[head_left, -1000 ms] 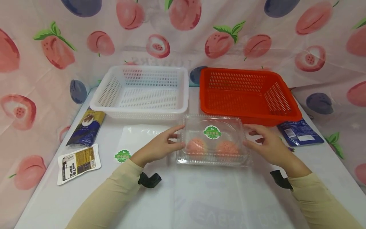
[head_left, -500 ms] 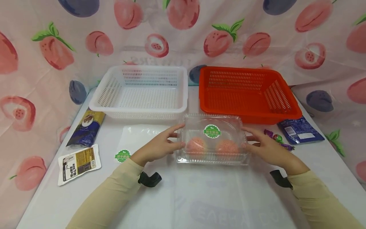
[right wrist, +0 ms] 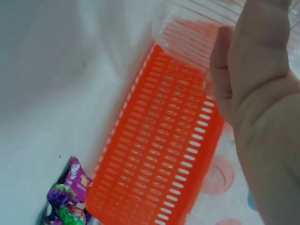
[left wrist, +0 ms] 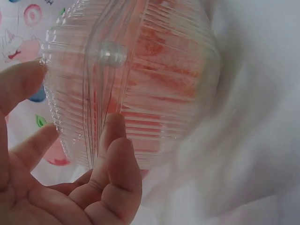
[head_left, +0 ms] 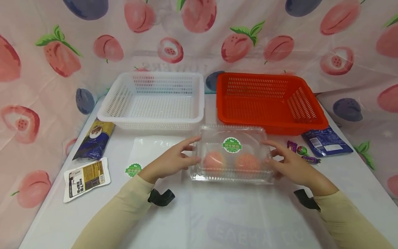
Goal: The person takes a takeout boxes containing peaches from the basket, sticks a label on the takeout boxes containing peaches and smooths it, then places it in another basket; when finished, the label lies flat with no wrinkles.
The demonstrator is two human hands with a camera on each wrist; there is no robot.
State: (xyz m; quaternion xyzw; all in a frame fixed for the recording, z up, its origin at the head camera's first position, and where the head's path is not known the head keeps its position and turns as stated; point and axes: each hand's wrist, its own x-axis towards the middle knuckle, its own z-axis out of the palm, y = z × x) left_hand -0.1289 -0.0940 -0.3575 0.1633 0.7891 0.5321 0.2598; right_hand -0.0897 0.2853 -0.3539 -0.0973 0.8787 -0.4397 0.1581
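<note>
My left hand (head_left: 169, 160) and right hand (head_left: 293, 164) grip the short ends of the clear box (head_left: 231, 154) — its long axis runs left to right between them, equally near both — just before the red basket (head_left: 270, 102).

From the head view we look forward and down over the table (head_left: 217, 207), taking in both hands, two baskets and a patterned backdrop. The left wrist view sits very close beside the clear ribbed container (left wrist: 140, 79), which fills most of its frame. The right wrist view, also close, faces the orange basket (right wrist: 164, 159) wall. All three views share the container (head_left: 231, 154).
</note>
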